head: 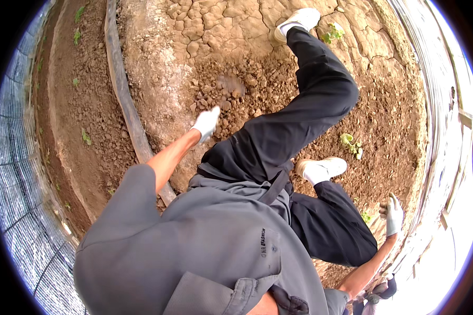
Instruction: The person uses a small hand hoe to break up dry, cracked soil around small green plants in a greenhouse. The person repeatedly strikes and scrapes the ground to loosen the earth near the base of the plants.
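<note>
My left hand (207, 121), in a white glove, is held over loose, clumpy soil (256, 80). Its fingers look curled, but motion blur hides whether anything is in them. A dark blurred shape (231, 86) lies just beyond the fingertips, too smeared to name. Off to the right, my right hand (393, 215), also gloved, is held out beyond my bent knee, fingers apart and nothing seen in them. My legs in black trousers (291, 122) are spread, with white shoes (327, 167) on the soil. A small leafy plant (351, 145) grows near one shoe.
A long grey hose or pipe (120, 75) runs along the ground at left. Cracked, dry soil (224, 23) spans the top, with another small plant (332, 33) beside the far shoe. Sheeting walls (13, 145) rise on both sides. Part of another person (380, 293) shows at bottom right.
</note>
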Tool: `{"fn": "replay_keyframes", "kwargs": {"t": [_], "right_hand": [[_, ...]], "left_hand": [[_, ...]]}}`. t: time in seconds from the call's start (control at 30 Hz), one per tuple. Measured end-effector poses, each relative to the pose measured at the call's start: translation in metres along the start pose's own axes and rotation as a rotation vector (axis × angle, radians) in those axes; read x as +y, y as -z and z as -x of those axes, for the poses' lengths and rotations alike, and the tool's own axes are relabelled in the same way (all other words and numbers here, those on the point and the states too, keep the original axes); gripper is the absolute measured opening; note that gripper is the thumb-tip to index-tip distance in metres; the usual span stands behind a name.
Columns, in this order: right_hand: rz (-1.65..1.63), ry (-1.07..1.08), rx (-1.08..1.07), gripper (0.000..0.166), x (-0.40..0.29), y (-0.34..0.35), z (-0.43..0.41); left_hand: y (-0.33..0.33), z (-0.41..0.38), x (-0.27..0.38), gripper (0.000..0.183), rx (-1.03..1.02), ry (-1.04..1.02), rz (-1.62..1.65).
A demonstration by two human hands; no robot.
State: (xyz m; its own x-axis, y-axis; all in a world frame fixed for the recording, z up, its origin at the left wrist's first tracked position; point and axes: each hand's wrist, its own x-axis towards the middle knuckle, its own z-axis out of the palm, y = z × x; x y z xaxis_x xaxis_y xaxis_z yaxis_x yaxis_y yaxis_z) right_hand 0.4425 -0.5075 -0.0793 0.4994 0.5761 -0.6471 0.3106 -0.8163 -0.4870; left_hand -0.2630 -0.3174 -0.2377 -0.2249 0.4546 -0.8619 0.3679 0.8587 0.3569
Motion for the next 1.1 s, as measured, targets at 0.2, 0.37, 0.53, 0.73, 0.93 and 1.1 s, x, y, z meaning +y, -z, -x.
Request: {"fn": "replay_keyframes", "kwargs": {"t": [0.2,0.37,0.53,0.73,0.93,1.1], "right_hand": [[-0.052,-0.017,-0.018,0.051,0.012,0.005,-0.004],[-0.075,-0.028,0.004,0.053,0.002,0.003,0.002],[-0.023,0.025,0.014,0.049,-0.002,-0.002,0.008],[-0.004,-0.055,0.0,0.048,0.011,0.003,0.006],[0.027,-0.068,-0.004,0.049,0.01,0.006,0.001],[-0.043,-0.014,0.001,0.048,0.001,0.004,0.004]], "left_hand": [[0.014,0.003,0.036,0.061,0.05,-0.127,0.199],[-0.017,0.002,0.068,0.057,-0.021,-0.184,0.231],[-0.022,-0.006,0.055,0.056,-0.131,-0.052,-0.19],[-0.02,-0.013,0.058,0.057,-0.141,-0.296,-0.075],[0.022,-0.011,0.056,0.053,-0.061,-0.025,0.007],[0.025,-0.001,0.029,0.058,0.26,-0.516,0.186]]}}
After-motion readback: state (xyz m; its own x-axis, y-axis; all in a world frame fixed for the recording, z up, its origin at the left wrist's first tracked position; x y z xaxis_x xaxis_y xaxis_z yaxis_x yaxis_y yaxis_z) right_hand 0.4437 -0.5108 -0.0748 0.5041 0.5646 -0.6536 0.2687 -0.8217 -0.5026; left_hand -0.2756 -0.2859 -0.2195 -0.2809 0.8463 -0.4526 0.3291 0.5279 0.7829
